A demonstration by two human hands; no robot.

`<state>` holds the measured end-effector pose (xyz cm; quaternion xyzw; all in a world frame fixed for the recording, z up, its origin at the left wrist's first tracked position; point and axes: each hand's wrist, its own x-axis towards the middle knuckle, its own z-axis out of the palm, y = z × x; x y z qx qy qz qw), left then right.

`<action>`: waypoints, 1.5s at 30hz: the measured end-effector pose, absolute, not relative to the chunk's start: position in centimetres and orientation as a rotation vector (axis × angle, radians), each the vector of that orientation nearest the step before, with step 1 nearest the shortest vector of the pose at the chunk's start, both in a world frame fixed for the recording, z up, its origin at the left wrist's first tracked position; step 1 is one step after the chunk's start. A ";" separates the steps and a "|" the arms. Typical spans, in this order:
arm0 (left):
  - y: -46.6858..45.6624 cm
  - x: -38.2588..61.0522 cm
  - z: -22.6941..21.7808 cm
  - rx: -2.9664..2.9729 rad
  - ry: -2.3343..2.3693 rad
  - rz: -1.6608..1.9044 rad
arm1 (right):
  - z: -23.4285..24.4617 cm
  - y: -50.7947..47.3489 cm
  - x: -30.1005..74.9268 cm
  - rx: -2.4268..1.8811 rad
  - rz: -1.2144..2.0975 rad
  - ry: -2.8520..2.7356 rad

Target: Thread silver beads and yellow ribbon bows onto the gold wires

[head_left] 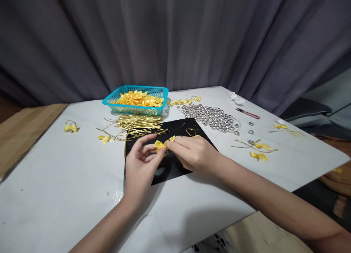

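Observation:
Both my hands meet over a black mat [175,165] in the middle of a white table [68,179]. Between them is a small yellow ribbon bow [161,144]. My left hand [141,165] pinches one side of the bow with thumb and fingertips. My right hand [192,152] pinches the other side, fingers pressed together. A thin gold wire loop [192,133] lies on the mat just behind my right hand.
A teal basket [128,108] of yellow ribbon pieces stands at the back, with a heap of gold wire ties [139,123] in front of it. Silver beads [211,115] spread to the right. Pink-handled scissors [248,114] and loose yellow bows [259,156] lie farther right; another bow [70,127] left.

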<state>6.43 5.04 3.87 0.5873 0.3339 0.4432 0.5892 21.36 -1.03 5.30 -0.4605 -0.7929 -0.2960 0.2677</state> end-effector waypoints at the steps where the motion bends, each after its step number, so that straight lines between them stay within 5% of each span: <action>1: 5.0 6.4 3.9 1.345 0.772 1.027 | 5.3 -1.0 21.4 -1.238 -0.806 -2.130; 28: 4.8 6.5 3.6 1.225 0.717 1.008 | 3.2 -0.9 20.6 -1.267 -0.670 -2.032; 45: 4.1 5.9 3.9 1.510 0.728 1.275 | 3.2 -1.2 19.4 -1.304 -0.154 -1.781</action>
